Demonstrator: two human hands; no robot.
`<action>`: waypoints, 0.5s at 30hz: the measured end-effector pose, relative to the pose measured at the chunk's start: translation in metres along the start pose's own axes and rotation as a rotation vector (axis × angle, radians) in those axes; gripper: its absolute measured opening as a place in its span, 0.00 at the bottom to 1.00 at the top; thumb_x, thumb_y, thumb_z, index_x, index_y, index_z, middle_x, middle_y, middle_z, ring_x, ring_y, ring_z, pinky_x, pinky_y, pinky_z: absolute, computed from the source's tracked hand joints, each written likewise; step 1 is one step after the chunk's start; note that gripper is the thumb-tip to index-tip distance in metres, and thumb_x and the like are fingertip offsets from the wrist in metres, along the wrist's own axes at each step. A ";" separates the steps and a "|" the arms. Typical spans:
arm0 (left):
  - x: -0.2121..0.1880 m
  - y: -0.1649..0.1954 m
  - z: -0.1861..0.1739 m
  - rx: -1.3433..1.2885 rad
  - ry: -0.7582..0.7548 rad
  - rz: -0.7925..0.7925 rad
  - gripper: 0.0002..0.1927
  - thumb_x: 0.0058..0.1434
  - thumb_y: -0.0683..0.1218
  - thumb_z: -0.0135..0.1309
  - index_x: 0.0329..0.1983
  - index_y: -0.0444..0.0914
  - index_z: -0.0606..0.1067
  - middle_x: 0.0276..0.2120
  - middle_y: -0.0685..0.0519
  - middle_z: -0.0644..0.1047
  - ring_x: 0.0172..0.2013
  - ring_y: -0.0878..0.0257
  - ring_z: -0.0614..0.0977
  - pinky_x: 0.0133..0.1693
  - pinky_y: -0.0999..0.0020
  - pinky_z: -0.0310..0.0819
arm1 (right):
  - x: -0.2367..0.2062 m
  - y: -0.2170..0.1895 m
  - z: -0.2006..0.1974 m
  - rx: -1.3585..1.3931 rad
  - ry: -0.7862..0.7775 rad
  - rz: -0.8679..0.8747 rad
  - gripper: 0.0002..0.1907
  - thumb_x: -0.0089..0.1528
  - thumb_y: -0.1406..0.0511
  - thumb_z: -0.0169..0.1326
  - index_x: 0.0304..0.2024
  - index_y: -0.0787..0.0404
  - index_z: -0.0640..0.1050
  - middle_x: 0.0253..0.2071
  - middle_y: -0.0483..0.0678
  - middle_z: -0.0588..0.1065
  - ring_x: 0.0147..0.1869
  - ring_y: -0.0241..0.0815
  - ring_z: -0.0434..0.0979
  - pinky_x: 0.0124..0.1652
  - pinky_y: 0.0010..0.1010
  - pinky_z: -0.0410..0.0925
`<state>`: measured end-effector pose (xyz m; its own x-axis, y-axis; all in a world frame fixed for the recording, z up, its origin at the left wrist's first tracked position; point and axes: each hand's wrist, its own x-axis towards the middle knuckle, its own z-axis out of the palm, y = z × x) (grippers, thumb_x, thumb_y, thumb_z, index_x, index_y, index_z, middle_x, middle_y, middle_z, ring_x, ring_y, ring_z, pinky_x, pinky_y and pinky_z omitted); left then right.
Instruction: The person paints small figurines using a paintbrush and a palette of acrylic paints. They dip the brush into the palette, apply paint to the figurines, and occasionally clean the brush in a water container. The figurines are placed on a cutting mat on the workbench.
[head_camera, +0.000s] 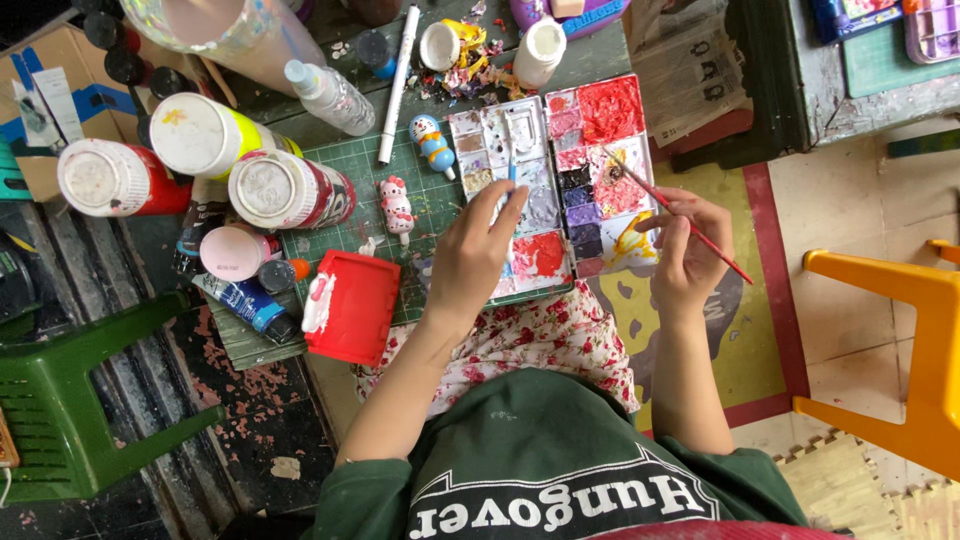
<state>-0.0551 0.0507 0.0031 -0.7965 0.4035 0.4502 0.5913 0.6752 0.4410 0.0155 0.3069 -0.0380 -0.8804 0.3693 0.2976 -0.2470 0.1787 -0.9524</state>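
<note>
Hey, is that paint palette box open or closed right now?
Open. The paint palette box lies spread flat in two halves with its paint wells exposed; the left hand rests on it, and the right hand dips a brush.

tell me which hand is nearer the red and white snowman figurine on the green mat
Left. The left hand rests on the paint palette just right of the snowman figurine; the right hand, holding a red paintbrush, is beyond the palette.
</note>
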 end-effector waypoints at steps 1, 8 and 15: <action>0.005 -0.003 0.004 0.010 -0.001 0.014 0.19 0.62 0.34 0.58 0.57 0.35 0.77 0.54 0.51 0.74 0.51 0.57 0.83 0.51 0.67 0.82 | -0.002 0.001 -0.002 0.000 0.001 0.001 0.04 0.77 0.74 0.42 0.53 0.67 0.66 0.58 0.63 0.75 0.38 0.38 0.79 0.36 0.20 0.67; 0.020 -0.009 0.026 0.237 -0.102 0.158 0.13 0.61 0.35 0.58 0.49 0.29 0.76 0.46 0.49 0.71 0.50 0.57 0.80 0.54 0.68 0.79 | -0.006 0.000 -0.003 -0.001 -0.017 -0.036 0.05 0.75 0.74 0.43 0.53 0.67 0.67 0.58 0.63 0.75 0.40 0.40 0.80 0.41 0.26 0.71; 0.020 -0.007 0.032 0.364 -0.068 0.162 0.12 0.60 0.35 0.57 0.46 0.27 0.75 0.46 0.48 0.70 0.50 0.57 0.78 0.54 0.70 0.77 | -0.006 -0.013 0.005 -0.138 -0.081 -0.102 0.03 0.75 0.73 0.45 0.51 0.67 0.68 0.55 0.62 0.76 0.45 0.44 0.82 0.48 0.31 0.75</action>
<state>-0.0788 0.0738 -0.0160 -0.7100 0.5546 0.4339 0.6367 0.7688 0.0593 0.0222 0.2979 -0.0278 -0.8845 0.2695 0.3809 -0.2841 0.3365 -0.8978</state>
